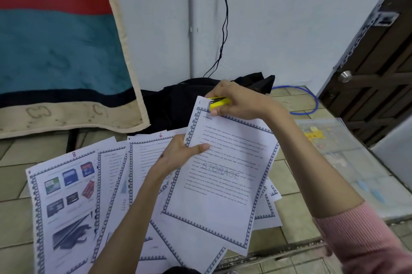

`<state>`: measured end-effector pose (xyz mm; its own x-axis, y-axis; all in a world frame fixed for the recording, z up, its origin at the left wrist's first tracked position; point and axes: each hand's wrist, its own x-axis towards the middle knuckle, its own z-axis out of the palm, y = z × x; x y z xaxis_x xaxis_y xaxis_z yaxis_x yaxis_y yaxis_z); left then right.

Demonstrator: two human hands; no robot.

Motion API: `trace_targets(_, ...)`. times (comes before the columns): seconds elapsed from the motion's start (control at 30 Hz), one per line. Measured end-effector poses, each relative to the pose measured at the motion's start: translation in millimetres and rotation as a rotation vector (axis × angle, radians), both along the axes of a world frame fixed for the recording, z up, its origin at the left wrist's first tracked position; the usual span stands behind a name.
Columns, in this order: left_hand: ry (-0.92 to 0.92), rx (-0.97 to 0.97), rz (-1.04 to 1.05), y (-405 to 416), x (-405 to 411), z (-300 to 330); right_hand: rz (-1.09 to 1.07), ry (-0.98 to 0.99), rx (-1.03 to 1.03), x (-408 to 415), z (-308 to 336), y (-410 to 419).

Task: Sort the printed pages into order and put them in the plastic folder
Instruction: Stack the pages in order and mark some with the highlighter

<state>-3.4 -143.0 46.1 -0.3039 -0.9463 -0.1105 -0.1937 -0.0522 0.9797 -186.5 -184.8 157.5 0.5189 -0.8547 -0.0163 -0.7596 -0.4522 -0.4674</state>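
Beige floor tiles (15, 157) carry everything we see from the head camera, running back to a pale blue wall (278, 17), with a teal and red blanket (55, 39) hanging at left and a dark wooden door (379, 77) at right. Loose printed pages (64, 198) fan across the tiles, overlapping one another, one marked 8, another 6. We see our left hand (178, 155) pinching the left edge of a raised "STORAGE" page (223, 175), thumb on top. Our right hand (240, 102) grips a yellow stapler (219, 102) at that page's top left corner. The clear plastic folder (347, 157) lies flat on the tiles at right, apart from the pages. Bare tile shows left of the fan and beside the folder.
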Motion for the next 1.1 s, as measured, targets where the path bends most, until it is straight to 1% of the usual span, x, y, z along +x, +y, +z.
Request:
trace_targets(0.13, 0.001, 0.009, 0.000, 0.6, -0.5, 2.0, -0.056, -0.063, 0.037, 8.9, 6.2, 0.7)
trace_targets(0.27, 0.006, 0.012, -0.007, 1.5, 0.2, 3.2, -0.084, -0.048, 0.057, 12.8, 8.1, 0.7)
trace_targets(0.47, 0.020, 0.016, -0.003, 2.0, -0.7, 4.8, -0.093, -0.077, 0.093, 12.0, 9.3, 1.4)
trace_targets(0.6, 0.028, 0.002, -0.013, 2.9, -3.5, 6.2, -0.089, -0.076, 0.076, 11.7, 7.9, 0.2)
trace_targets(0.83, 0.055, -0.007, 0.010, 1.6, -4.8, 4.3, -0.053, -0.105, -0.023, 12.5, 3.9, 1.8)
trace_targets(1.1, 0.045, -0.020, 0.053, -0.2, -3.6, -2.9, -0.111, -0.276, -0.007, 10.0, -20.0, -6.6)
